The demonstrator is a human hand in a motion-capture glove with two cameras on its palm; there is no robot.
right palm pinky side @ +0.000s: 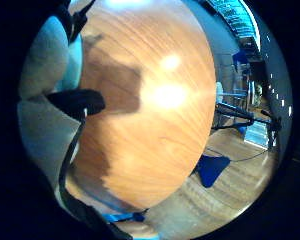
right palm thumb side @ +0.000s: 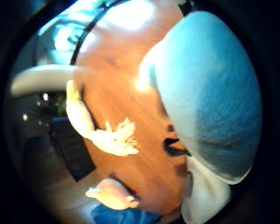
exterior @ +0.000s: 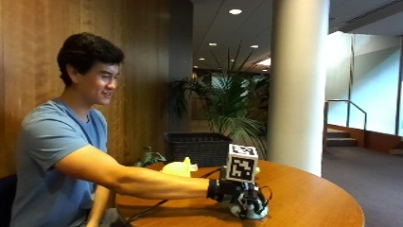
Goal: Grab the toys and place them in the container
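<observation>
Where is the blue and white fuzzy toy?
In the outside view the blue and white toy sits on the round wooden table, gripped under the gloved right hand, nearer the camera than the yellow toy.

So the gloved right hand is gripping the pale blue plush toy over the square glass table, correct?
Not quite. The table is round and wooden, not square glass; the outside view shows its curved wooden edge, and both palm views show wood grain. The rest holds: the gloved right hand grips the pale blue plush toy just above the tabletop.
</observation>
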